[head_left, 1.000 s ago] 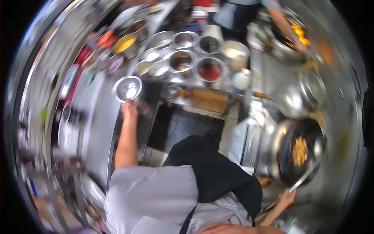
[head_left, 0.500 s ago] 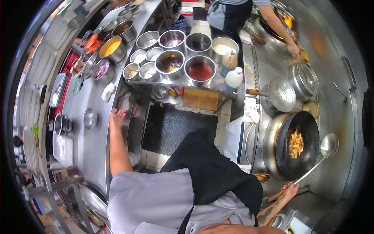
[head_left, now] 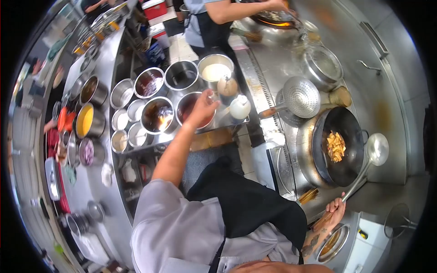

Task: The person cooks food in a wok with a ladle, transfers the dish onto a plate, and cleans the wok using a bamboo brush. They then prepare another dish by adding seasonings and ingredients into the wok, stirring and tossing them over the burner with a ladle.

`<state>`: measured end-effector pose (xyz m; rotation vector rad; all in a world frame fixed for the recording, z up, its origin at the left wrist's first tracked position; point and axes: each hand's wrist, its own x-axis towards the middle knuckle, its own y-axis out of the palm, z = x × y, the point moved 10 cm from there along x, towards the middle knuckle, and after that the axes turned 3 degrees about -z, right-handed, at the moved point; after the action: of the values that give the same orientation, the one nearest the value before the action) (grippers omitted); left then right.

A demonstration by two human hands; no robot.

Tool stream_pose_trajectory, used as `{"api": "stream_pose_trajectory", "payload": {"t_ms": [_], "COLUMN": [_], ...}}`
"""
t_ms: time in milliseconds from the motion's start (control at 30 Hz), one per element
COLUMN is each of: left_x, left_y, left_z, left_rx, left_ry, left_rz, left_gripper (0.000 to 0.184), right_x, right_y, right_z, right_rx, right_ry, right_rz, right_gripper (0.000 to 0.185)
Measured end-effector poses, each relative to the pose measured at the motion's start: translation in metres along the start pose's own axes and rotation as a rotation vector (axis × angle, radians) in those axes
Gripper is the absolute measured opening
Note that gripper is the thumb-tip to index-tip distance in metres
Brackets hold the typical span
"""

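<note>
My left hand (head_left: pixel 204 109) is over the pot of red sauce (head_left: pixel 185 108), close to a squeeze bottle with tan contents (head_left: pixel 227 86); its fingers are bent, and whether they touch the bottle is unclear. A white squeeze bottle (head_left: pixel 240 107) stands just right of it. On the right, my right hand (head_left: pixel 336 208) is wrapped round the handle of a long metal ladle (head_left: pixel 377 149). The ladle's bowl is beside the rim of a black wok (head_left: pixel 349 168), which holds a heap of browned food pieces (head_left: pixel 336 147).
A perforated strainer (head_left: pixel 301 97) with a wooden handle lies behind the wok. Several metal pots stand on the middle shelf, among them one with white contents (head_left: pixel 215 73). A co-worker (head_left: pixel 209 22) is at a flaming wok at the top. A steel counter (head_left: pixel 93 182) runs along the left.
My left hand has moved from the left counter's edge to the sauce pots. The view has turned left to right, shifting the pots leftward. The co-worker's arm has moved; my right hand still holds the ladle.
</note>
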<state>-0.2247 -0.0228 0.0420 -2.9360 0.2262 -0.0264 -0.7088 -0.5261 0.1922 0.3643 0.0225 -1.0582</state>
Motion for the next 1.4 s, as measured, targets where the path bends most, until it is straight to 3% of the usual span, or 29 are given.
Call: {"api": "stream_pose_trajectory", "payload": {"t_ms": [67, 167, 267, 300, 333, 367, 400, 433, 467, 533, 700, 800, 1000, 1133, 1267, 1333, 1400], "left_x": [0.026, 0.064, 0.076, 0.079, 0.075, 0.06, 0.072, 0.067, 0.083, 0.1, 0.09, 0.069, 0.055, 0.023, -0.013, -0.026, -0.037], "left_y": [0.021, 0.053, 0.053, 0.057, 0.059, 0.064, 0.064, 0.066, 0.065, 0.068, 0.068, 0.069, 0.093, 0.163, 0.245, 0.292, 0.332], "left_z": [0.007, 0.004, 0.014, 0.017, 0.018, -0.011, 0.009, -0.012, 0.013, 0.036, 0.005, -0.054, -0.206, -0.309, -0.356, -0.373, -0.377], "left_rx": [-0.219, 0.051, 0.209, 0.278, 0.281, -0.019, 0.162, 0.143, 0.266, 0.163, -0.027, -0.159, 0.147, 0.313, 0.526, 0.581, 0.681], "left_ry": [0.007, 0.009, -0.008, 0.131, 0.043, 0.077, 0.139, 0.113, 0.247, 0.239, 0.28, 0.372, 0.71, 0.825, 1.224, 1.14, 1.152], "left_rz": [-0.145, -0.021, -0.261, -0.297, -0.296, -0.264, -0.302, -0.296, -0.386, -0.336, -0.316, -0.27, -0.152, 0.012, 0.05, 0.219, 0.252], "left_gripper": [0.086, 0.103, 0.111, 0.112, 0.109, 0.106, 0.105, 0.105, 0.104, 0.102, 0.083, 0.076, 0.074, 0.076, 0.082, 0.08, 0.08], "right_x": [-0.008, -0.02, -0.032, -0.036, -0.045, -0.05, -0.051, -0.051, -0.049, -0.046, -0.04, -0.035, -0.03, -0.029, -0.025, -0.027, -0.027], "right_y": [0.015, 0.034, 0.05, 0.053, 0.049, 0.051, 0.053, 0.052, 0.047, 0.035, 0.013, -0.002, -0.012, -0.006, 0.001, 0.007, 0.008], "right_z": [-0.006, -0.014, -0.017, -0.019, -0.017, -0.015, -0.013, -0.012, -0.012, -0.014, -0.013, -0.013, -0.015, -0.016, -0.022, -0.021, -0.02], "right_rx": [0.037, 0.014, 0.036, 0.049, 0.058, 0.075, 0.095, 0.089, 0.084, 0.096, 0.07, -0.013, -0.118, -0.133, -0.029, -0.023, 0.003], "right_ry": [0.006, -0.014, -0.004, -0.008, -0.02, -0.03, -0.045, -0.042, -0.034, -0.058, -0.021, -0.016, 0.043, 0.118, 0.13, 0.175, 0.192], "right_rz": [0.008, 0.005, -0.026, -0.06, -0.117, -0.144, -0.172, -0.184, -0.185, -0.091, -0.15, -0.158, -0.135, -0.08, 0.019, 0.044, 0.059], "right_gripper": [0.038, 0.037, 0.037, 0.038, 0.038, 0.038, 0.038, 0.038, 0.037, 0.043, 0.037, 0.036, 0.039, 0.04, 0.034, 0.032, 0.033]}}
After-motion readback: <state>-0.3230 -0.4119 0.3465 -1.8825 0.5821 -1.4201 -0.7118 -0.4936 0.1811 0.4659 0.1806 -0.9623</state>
